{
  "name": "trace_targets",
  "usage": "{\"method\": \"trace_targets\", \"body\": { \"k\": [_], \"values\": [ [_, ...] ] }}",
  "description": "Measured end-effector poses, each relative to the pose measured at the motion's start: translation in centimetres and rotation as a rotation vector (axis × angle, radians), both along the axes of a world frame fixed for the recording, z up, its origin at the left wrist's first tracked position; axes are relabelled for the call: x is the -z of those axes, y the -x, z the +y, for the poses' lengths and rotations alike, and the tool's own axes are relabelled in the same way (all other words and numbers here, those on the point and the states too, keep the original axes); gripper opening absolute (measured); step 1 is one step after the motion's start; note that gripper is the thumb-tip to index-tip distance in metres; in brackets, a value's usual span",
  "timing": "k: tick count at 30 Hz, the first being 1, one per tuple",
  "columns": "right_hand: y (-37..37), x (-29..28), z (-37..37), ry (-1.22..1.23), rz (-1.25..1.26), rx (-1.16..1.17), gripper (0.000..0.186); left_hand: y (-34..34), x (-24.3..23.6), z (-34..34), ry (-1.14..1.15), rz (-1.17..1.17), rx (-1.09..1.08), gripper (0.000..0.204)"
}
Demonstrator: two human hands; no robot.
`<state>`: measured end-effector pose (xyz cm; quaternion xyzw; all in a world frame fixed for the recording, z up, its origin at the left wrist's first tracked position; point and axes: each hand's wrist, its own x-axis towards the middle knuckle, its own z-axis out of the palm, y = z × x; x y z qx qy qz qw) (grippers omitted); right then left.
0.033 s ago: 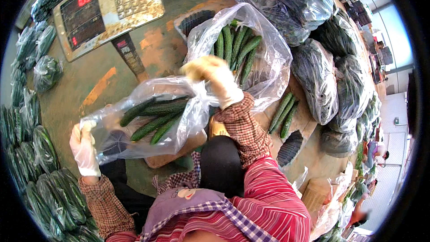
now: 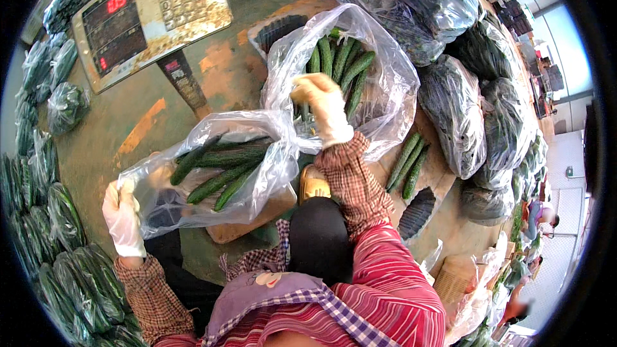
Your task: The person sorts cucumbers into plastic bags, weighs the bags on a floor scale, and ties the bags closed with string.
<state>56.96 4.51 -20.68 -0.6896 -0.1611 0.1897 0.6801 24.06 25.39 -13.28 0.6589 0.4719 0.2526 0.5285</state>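
Observation:
My gloved left hand (image 2: pixel 124 213) is closed on the left rim of a clear plastic bag (image 2: pixel 160 215) and stretches it outward. Several dark green cucumbers (image 2: pixel 222 183) lie inside this bag, which rests over a brown board (image 2: pixel 254 222). To its right, a second clear bag (image 2: pixel 395 83) stands wide at the mouth with more cucumbers (image 2: pixel 350 67) in it. Over the near left side of that bag is my gloved right hand (image 2: pixel 323 106). Its fingers are bent and slightly smeared, so whether they hold anything is unclear.
A stained digital scale display (image 2: pixel 151 19) stands on a post at the upper left. Loose cucumbers (image 2: pixel 408 164) lie right of the bags. Filled bags (image 2: pixel 450 115) are piled at the right, and bagged cucumbers (image 2: pixel 80 283) line the left. A yellow shoe (image 2: pixel 313 184) is below my right hand.
My right hand has shifted right and slightly up, away from the left bag's far edge, its fingers more bent. The left hand still grips the bag rim, a little lower.

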Motion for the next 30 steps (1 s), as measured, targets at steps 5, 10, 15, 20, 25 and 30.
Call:
{"method": "trace_targets", "body": {
  "k": [5, 10, 15, 20, 25, 30],
  "values": [
    [-8.5, 7.8, -4.4, 1.077, -0.419, 0.295, 0.065, -1.7, 0.3, -0.9, -0.060, 0.104, 0.067, 0.009],
    [-11.1, 10.4, -7.4, 1.085, -0.458, 0.293, 0.087, -2.0, 0.0, -0.6, -0.030, 0.158, 0.034, 0.010],
    [-14.5, 14.2, -15.7, -0.001, -0.243, 0.466, 0.061, -3.0, -0.4, -1.2, -0.028, 0.201, 0.060, 0.011],
    [-13.8, 15.4, -17.3, 0.860, -0.625, 0.511, 0.047, -3.7, -0.2, -1.5, -0.046, 0.182, 0.080, 0.011],
    [-13.6, 15.2, -14.1, 0.655, -0.231, 0.617, 0.042, -3.6, -0.1, -1.5, 0.000, 0.181, 0.087, 0.012],
    [-12.4, 12.5, -14.9, 0.208, -0.040, 0.630, 0.017, -4.1, -0.3, -1.5, -0.025, 0.195, 0.135, 0.011]
  ]
}}
